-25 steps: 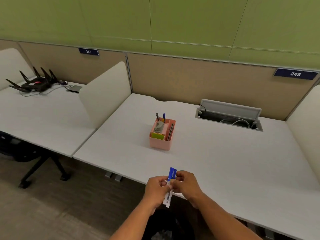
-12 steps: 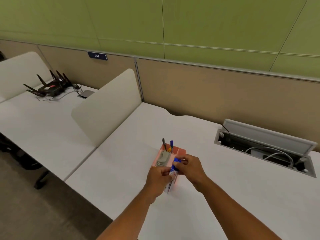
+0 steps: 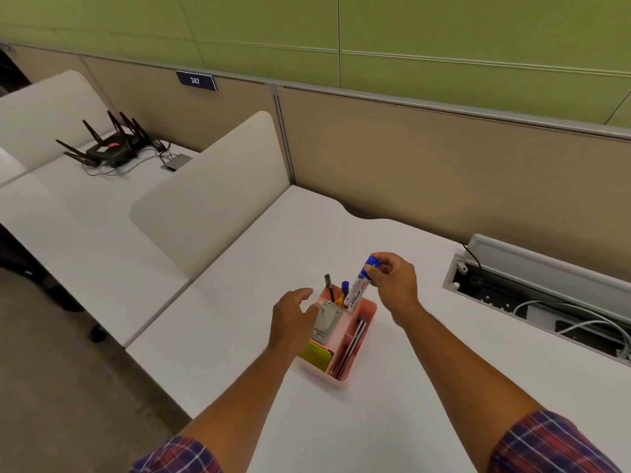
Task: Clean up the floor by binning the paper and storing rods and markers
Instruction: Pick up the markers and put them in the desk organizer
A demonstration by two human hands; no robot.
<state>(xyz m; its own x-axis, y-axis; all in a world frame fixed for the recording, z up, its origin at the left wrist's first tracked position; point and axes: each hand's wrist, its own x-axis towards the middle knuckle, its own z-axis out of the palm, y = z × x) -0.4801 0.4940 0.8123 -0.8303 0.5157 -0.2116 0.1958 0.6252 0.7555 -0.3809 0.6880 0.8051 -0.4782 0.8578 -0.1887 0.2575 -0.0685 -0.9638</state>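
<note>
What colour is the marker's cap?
Blue cap, on a white marker; head view.

The marker (image 3: 359, 287) is white-bodied with a blue cap and a small red label patch, standing nearly upright but leaning a bit, cap end up. Its lower end sits down in the back compartment of the pink organizer (image 3: 345, 378), right by a black pen (image 3: 328, 287) and a blue pen (image 3: 345, 289) poking up there. The long right-hand slot holds dark thin sticks (image 3: 349, 348), probably the rods, hard to tell at this angle. The organizer sits on the white desk (image 3: 341, 431).
</note>
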